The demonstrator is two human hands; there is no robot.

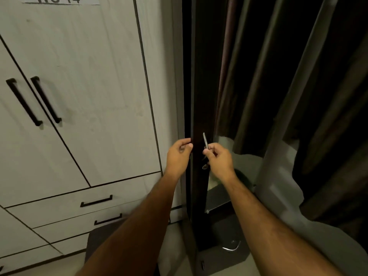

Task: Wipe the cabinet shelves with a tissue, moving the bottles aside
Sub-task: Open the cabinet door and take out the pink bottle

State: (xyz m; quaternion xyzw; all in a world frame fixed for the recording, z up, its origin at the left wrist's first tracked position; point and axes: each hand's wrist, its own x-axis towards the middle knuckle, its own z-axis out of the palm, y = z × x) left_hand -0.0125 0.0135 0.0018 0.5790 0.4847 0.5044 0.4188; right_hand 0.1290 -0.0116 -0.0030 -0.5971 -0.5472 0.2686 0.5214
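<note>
A tall, narrow dark cabinet door (198, 108) stands straight ahead, between a white wardrobe and curtains. A slim metal handle (204, 138) is fixed to it, with a small keyhole (204, 166) below. My right hand (219, 160) pinches the lower end of that handle between thumb and fingers. My left hand (179, 154) is at the door's left edge, its fingers curled around it. The shelves behind the door are hidden; no tissue or bottle is in view.
A white wardrobe (83, 92) with black bar handles (45, 100) and two drawers (95, 202) fills the left. Dark curtains (288, 86) hang on the right. A dark seat (101, 242) sits low between my arms. A dark box with a curved metal handle (231, 248) stands on the floor.
</note>
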